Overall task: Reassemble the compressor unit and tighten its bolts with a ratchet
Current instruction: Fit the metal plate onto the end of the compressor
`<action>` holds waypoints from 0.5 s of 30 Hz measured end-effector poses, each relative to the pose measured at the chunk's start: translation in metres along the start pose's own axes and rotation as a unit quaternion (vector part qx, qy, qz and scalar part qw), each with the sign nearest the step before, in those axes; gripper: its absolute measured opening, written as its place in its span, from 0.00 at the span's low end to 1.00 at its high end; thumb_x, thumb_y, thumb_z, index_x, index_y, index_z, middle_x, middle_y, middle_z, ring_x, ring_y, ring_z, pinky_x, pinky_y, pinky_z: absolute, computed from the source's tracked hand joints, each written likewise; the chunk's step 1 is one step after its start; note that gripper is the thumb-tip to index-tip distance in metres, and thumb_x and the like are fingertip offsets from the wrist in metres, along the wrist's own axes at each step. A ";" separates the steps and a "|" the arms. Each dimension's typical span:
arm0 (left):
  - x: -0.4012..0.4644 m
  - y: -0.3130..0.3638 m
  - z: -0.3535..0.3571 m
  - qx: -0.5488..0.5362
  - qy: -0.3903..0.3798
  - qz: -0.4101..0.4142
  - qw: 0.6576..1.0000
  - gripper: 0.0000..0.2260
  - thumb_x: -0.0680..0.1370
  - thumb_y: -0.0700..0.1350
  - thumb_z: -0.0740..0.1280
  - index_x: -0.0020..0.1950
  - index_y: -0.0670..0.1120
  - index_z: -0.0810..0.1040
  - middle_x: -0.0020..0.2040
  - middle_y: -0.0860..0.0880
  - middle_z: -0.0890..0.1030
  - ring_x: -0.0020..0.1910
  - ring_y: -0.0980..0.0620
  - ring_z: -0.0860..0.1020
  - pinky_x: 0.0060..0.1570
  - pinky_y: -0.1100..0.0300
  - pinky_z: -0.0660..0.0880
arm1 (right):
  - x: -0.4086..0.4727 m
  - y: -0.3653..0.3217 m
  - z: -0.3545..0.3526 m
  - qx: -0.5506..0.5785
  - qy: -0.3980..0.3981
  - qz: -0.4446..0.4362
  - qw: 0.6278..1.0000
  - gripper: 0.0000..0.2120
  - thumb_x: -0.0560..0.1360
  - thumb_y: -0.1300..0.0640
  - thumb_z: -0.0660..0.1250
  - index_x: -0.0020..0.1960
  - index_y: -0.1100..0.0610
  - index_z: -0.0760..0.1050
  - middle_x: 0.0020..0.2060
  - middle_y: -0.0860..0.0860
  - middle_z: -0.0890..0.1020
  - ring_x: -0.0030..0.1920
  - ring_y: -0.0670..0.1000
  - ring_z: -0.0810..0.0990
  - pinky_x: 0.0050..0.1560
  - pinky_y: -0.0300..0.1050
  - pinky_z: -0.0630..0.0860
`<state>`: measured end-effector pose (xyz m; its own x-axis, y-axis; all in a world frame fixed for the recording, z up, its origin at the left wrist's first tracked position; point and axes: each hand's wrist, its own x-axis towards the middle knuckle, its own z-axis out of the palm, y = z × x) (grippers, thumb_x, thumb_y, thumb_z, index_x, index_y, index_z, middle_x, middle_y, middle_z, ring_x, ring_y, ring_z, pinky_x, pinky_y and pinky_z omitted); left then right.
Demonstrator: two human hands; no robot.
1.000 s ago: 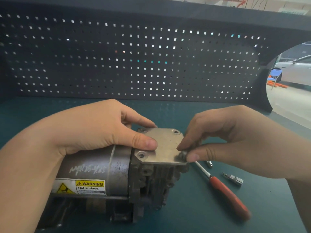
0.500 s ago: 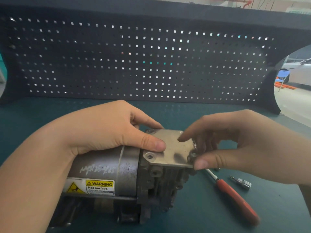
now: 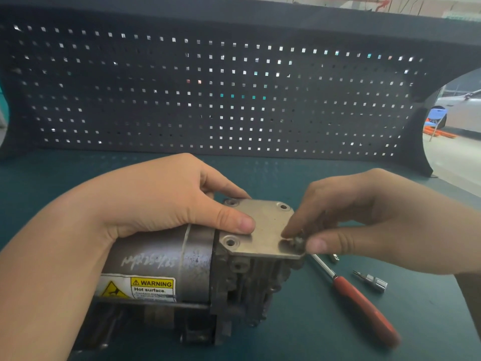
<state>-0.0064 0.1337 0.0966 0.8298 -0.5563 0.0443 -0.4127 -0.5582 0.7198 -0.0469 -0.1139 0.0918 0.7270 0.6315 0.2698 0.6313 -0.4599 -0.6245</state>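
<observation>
The compressor [image 3: 166, 272] lies on its side on the green table [image 3: 312, 334], its long axis running left to right, the finned end to the right. A flat metal plate [image 3: 263, 227] sits on top of that end, facing up, with open bolt holes at three corners.

The left hand [image 3: 156, 199] rests over the body, thumb flat on the plate's left edge; its other fingers are hidden behind the plate. The right hand [image 3: 364, 217] pinches a small bolt [image 3: 298, 241] between thumb and forefinger at the plate's near right corner; how far the bolt is seated cannot be made out.

A yellow label [image 3: 140, 287] reads "WARNING" and "Hot surface."; the smaller print is blurred. White handwriting above it is upside down and unreadable.

The ratchet [image 3: 359, 300], red-handled, lies just right of the compressor, its head hidden under the right hand. A bit [image 3: 372, 280] lies near it. A pegboard [image 3: 208, 95] stands behind.
</observation>
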 end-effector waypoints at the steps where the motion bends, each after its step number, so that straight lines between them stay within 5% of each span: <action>1: 0.000 0.000 0.000 0.000 0.000 -0.001 1.000 0.26 0.52 0.72 0.72 0.49 0.73 0.79 0.24 0.57 0.69 0.22 0.61 0.66 0.24 0.70 0.62 | 0.000 0.000 0.000 0.000 0.004 -0.003 1.000 0.10 0.69 0.44 0.72 0.49 0.45 0.83 0.39 0.45 0.82 0.41 0.48 0.82 0.43 0.45 0.79; 7: 0.000 0.001 0.000 0.007 0.003 -0.006 1.000 0.27 0.51 0.72 0.72 0.50 0.74 0.78 0.24 0.57 0.69 0.23 0.62 0.67 0.24 0.70 0.63 | 0.001 0.003 0.003 0.003 0.013 0.012 1.000 0.11 0.63 0.40 0.75 0.41 0.44 0.81 0.37 0.44 0.84 0.38 0.47 0.83 0.44 0.44 0.79; 12: 0.000 0.001 0.000 0.016 0.009 -0.011 1.000 0.27 0.51 0.73 0.71 0.50 0.74 0.78 0.24 0.57 0.69 0.23 0.62 0.68 0.25 0.69 0.62 | 0.000 0.000 -0.001 0.018 -0.003 -0.006 1.000 0.14 0.69 0.40 0.72 0.51 0.45 0.81 0.37 0.43 0.81 0.39 0.47 0.81 0.43 0.46 0.79; 15: 0.000 0.000 0.000 0.018 0.011 -0.015 1.000 0.28 0.50 0.74 0.71 0.49 0.74 0.79 0.24 0.58 0.69 0.23 0.62 0.67 0.30 0.62 0.61 | -0.001 0.003 -0.001 -0.005 0.017 -0.019 1.000 0.09 0.70 0.44 0.71 0.48 0.46 0.83 0.40 0.46 0.83 0.40 0.50 0.82 0.41 0.47 0.79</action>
<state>-0.0071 0.1333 0.0966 0.8494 -0.5263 0.0382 -0.4004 -0.5957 0.6963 -0.0450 -0.1167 0.0906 0.7109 0.6275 0.3177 0.6610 -0.4417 -0.6066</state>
